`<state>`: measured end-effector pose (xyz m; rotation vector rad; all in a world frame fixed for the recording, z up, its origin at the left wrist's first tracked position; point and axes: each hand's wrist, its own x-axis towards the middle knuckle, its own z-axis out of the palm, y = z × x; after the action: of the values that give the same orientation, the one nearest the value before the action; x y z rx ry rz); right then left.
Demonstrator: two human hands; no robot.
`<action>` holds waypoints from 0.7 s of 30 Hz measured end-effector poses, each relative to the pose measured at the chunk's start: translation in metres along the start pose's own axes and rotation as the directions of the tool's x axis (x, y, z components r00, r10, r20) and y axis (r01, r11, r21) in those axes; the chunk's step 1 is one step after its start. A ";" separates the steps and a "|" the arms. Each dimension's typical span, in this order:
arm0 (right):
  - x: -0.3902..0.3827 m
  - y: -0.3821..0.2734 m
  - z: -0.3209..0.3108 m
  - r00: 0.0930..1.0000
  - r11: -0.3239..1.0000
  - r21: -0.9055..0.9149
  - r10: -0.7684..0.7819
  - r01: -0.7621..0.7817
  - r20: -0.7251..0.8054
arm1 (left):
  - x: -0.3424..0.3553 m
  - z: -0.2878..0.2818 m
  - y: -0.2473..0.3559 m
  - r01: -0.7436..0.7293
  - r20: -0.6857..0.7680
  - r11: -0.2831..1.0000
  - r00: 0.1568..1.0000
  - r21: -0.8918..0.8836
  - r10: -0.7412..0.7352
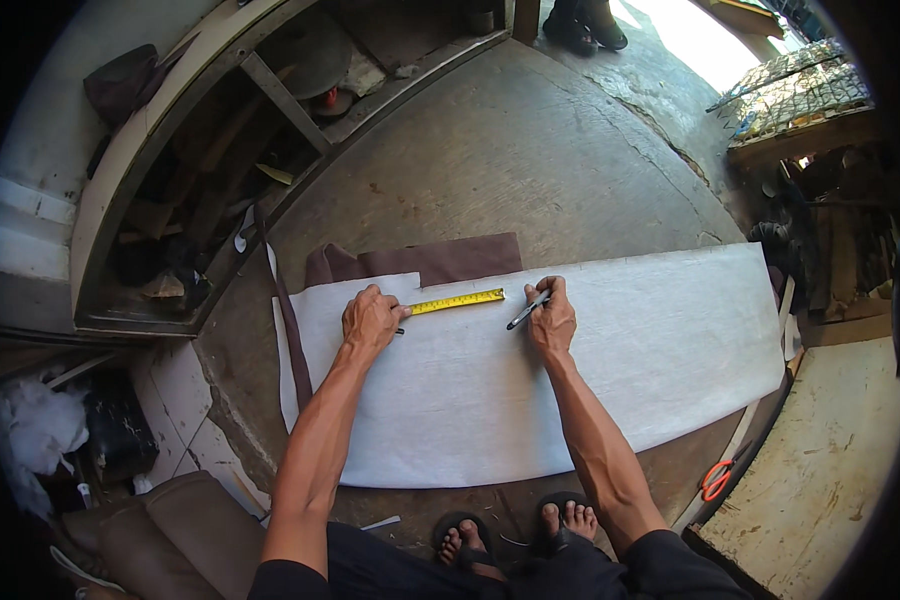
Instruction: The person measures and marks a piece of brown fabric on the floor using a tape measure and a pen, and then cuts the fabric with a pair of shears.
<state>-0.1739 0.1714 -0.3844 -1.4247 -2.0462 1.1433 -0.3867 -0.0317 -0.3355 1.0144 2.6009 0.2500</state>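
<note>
A large white sheet (450, 400) lies spread on the floor in front of my feet, with a notch cut in its far edge. Brown material (445, 262) shows from beneath that edge. My left hand (372, 318) is closed around the near end of a tape measure, its body mostly hidden by the fingers. The yellow tape blade (458, 301) runs out to the right across the sheet. Just past the blade's tip, my right hand (552, 318) grips a dark pen (526, 311), which slants down to the left over the sheet.
Orange-handled scissors (717, 480) lie at the right beside a pale board (820, 470). A framed cabinet (260, 90) stands at the left. Brown cushion-like pieces (185, 530) sit lower left. Another person's shoes (582, 28) are at the far edge, near a mesh-covered crate (795, 95).
</note>
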 end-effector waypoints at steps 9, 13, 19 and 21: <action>0.000 -0.024 0.006 0.991 0.989 -0.125 0.095 -0.083 0.099 | 0.005 0.001 0.012 0.016 0.008 0.991 1.000 0.134 -0.017; 0.000 -0.032 0.007 0.985 0.978 -0.189 0.111 -0.085 0.131 | 0.003 0.002 0.012 0.020 -0.005 0.989 1.000 0.144 -0.020; 0.004 -0.031 0.008 0.986 0.976 -0.215 0.081 -0.048 0.147 | 0.007 -0.011 0.014 0.087 0.053 0.988 0.994 0.131 -0.095; 0.003 -0.031 0.006 0.979 0.964 -0.256 0.117 -0.072 0.166 | 0.009 -0.020 0.008 0.135 0.117 0.985 0.982 0.110 -0.148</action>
<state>-0.1973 0.1673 -0.3633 -1.6039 -2.3386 1.1203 -0.3953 -0.0201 -0.3168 0.8431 2.5779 0.0190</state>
